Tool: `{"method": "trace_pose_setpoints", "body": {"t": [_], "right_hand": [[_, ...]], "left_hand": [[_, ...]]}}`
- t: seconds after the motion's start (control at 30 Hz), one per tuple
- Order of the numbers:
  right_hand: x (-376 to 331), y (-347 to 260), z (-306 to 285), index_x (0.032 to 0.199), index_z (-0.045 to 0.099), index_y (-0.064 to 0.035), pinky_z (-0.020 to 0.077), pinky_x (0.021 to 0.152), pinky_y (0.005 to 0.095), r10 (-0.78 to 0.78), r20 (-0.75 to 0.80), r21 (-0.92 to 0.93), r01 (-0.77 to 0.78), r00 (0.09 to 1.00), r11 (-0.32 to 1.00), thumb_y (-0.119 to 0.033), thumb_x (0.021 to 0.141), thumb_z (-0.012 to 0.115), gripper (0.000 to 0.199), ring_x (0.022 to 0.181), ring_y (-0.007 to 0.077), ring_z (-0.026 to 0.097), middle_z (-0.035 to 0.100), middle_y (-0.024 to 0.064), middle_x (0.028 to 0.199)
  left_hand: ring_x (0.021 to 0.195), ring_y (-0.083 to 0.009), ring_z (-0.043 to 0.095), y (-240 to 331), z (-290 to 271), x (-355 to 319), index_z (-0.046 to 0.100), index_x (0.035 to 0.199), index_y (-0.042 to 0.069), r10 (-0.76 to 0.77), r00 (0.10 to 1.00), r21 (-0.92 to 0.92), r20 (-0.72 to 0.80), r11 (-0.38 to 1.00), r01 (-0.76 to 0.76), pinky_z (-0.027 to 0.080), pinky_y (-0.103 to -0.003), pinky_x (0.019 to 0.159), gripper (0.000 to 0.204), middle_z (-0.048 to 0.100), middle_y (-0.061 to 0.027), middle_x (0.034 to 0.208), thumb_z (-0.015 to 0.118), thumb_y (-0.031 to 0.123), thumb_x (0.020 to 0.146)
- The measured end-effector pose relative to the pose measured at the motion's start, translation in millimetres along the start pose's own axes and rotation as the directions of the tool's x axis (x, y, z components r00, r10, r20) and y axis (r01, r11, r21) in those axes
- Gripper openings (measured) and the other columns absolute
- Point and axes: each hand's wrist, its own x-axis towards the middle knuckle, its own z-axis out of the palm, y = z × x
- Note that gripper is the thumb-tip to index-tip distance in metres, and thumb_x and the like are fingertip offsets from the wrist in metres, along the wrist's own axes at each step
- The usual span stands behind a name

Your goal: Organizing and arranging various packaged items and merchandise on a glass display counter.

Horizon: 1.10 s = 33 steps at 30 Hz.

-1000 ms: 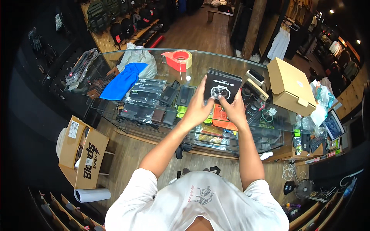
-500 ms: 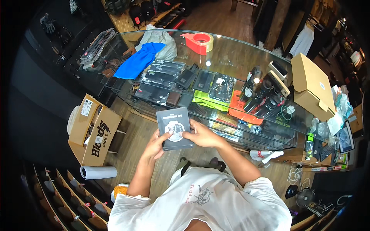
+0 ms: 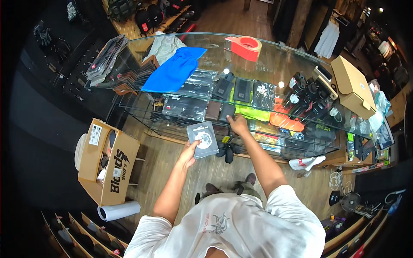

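Note:
A flat dark grey box [image 3: 207, 139] with a round pale picture on its face is in my left hand [image 3: 187, 154], thumb on top and fingers underneath. My right hand [image 3: 238, 126] is off the box, at the front edge of the glass counter [image 3: 206, 42]. Its fingers are stretched forward beside a black wallet [image 3: 226, 112]; whether they touch the glass or the wallet is unclear. Left of that wallet lies a brown wallet [image 3: 213, 110]. Below the right hand is a black item with a yellow tag [image 3: 226, 150], partly hard to make out.
On the counter are a blue cloth [image 3: 174, 71], a red tape dispenser [image 3: 241, 48], brushes and bottles [image 3: 312, 94], and an open cardboard box [image 3: 352, 86]. A large carton [image 3: 122, 172] and a white roll [image 3: 119, 210] stand on the left. A fan [image 3: 348, 201] is at right.
My right hand has let go of the grey box and moved forward to the counter's front edge. The left hand keeps the box, now tilted a little. The view has shifted slightly.

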Motion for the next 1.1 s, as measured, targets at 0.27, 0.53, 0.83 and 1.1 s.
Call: {"method": "trace_pose_setpoints", "body": {"t": [0.27, 0.53, 0.83, 1.1], "right_hand": [[7, -34, 26, 0.14, 0.053, 0.002, 0.045, 0.108, 0.044, 0.14, -0.086, -0.02, -0.142, 0.986, 0.99, -0.039, 0.085, 0.076, 0.073, 0.124, 0.0429, 0.056, 0.058, 0.0266, 0.128], [54, -7, -11, 0.118, 0.067, 0.0004, 0.0474, 0.1, 0.0473, -0.107, -0.374, 0.019, 0.123, 0.921, 0.992, -0.024, 0.088, 0.073, 0.04, 0.109, 0.0434, 0.061, 0.065, 0.0253, 0.114], [99, -52, 20, 0.14, 0.059, -0.0125, 0.0409, 0.102, 0.0561, -0.413, -0.077, -0.261, 0.381, 0.908, 0.887, -0.027, 0.077, 0.084, 0.07, 0.132, 0.0363, 0.044, 0.051, 0.0145, 0.144], [124, -65, 12, 0.141, 0.06, -0.0158, 0.0365, 0.105, 0.0501, -0.393, 0.027, -0.336, 0.378, 0.919, 0.863, -0.031, 0.077, 0.082, 0.069, 0.133, 0.0349, 0.043, 0.051, 0.0143, 0.146]], "left_hand": [[0.104, -0.0215, 0.068, 43, -22, 25, 0.06, 0.127, 0.004, -0.016, 0.998, 0.048, 0.059, 0.999, 0.013, 0.056, -0.038, 0.091, 0.037, 0.069, -0.0083, 0.116, 0.069, 0.013, 0.092], [0.107, -0.0228, 0.067, 67, 9, 88, 0.059, 0.127, 0.001, -0.057, 0.984, 0.113, 0.169, 0.993, 0.039, 0.056, -0.038, 0.094, 0.039, 0.067, -0.0101, 0.12, 0.069, 0.015, 0.092], [0.107, -0.0235, 0.066, 82, 22, 140, 0.057, 0.129, 0.003, -0.083, 0.996, 0.141, 0.042, 0.987, 0.076, 0.056, -0.038, 0.091, 0.046, 0.067, -0.0114, 0.118, 0.073, 0.018, 0.088], [0.108, -0.0237, 0.065, 86, 28, 169, 0.057, 0.132, 0.003, -0.118, 0.991, 0.114, 0.062, 0.987, 0.111, 0.054, -0.037, 0.094, 0.046, 0.066, -0.0107, 0.12, 0.069, 0.014, 0.089]]}}
